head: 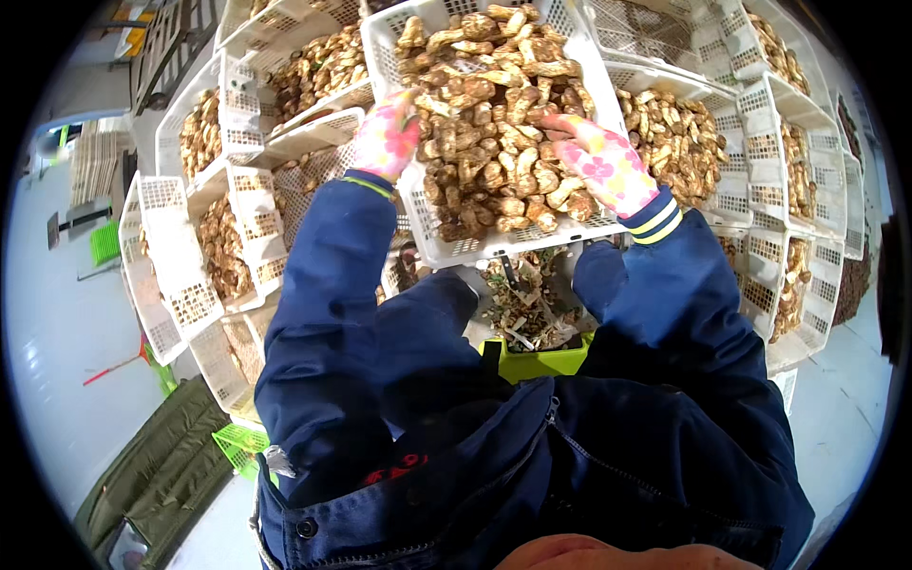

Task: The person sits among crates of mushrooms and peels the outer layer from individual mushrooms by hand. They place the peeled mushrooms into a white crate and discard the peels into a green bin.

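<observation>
A white perforated plastic crate [456, 251] full of whole matsutake-like mushrooms [491, 132] stands before me. I wear pink floral gloves with blue cuffs. My left hand [388, 139] is at the crate's left wall, its fingertips against the mushrooms along that side; whether it grips anything is hidden. Over the right side of the pile is my right hand [602, 160], fingers apart and pointing inward, touching or just above the mushrooms. No mushroom shows plainly between its fingers.
More white crates of mushrooms surround me, including one at the right [719, 178] and one at the left [239, 135]. Between my knees, a yellow-green container [538, 363] holds scraps [527, 299]. Wooden pallets [167, 50] stand far left; a dark green padded cloth [160, 470] lies lower left.
</observation>
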`<state>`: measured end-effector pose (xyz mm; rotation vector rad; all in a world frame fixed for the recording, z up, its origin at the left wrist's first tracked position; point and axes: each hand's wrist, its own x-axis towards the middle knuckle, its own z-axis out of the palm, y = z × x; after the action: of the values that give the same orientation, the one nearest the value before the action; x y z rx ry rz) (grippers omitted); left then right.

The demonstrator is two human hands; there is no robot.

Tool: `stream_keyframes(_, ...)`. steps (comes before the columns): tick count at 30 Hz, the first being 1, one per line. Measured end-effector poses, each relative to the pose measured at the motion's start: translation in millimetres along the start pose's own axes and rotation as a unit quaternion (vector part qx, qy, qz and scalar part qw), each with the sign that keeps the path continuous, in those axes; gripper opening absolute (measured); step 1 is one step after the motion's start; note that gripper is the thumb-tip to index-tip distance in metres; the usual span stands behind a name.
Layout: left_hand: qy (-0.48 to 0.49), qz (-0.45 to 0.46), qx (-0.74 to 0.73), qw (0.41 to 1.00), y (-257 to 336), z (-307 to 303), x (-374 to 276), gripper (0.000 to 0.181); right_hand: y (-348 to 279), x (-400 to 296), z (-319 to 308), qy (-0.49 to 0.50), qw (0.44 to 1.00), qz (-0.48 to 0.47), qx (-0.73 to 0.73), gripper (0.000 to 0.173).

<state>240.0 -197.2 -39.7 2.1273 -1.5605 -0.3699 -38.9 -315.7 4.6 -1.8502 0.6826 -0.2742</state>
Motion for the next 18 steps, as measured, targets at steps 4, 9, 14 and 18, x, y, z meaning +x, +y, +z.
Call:
stream_keyframes(4, -0.123, -0.017, 0.154, 0.98, -21, 71, 44, 0.043, 3, -6, -5, 0.012, 1.0, -0.01, -0.005, 0.038)
stream_keyframes(9, -0.22, 0.017, 0.299, 0.928, -27, 86, 70, 0.034, -7, -9, -9, 0.007, 0.998, -0.036, -0.047, 0.038)
stream_keyframes(14, -0.299, -0.052, 0.314, 0.899, -38, 82, 80, 0.043, -1, -6, -4, -0.001, 0.993, -0.072, -0.097, 0.035)
stream_keyframes(18, -0.28, -0.008, 0.293, 0.914, -44, 72, 71, 0.046, 2, -6, -3, -0.006, 0.996, -0.069, -0.061, 0.034)
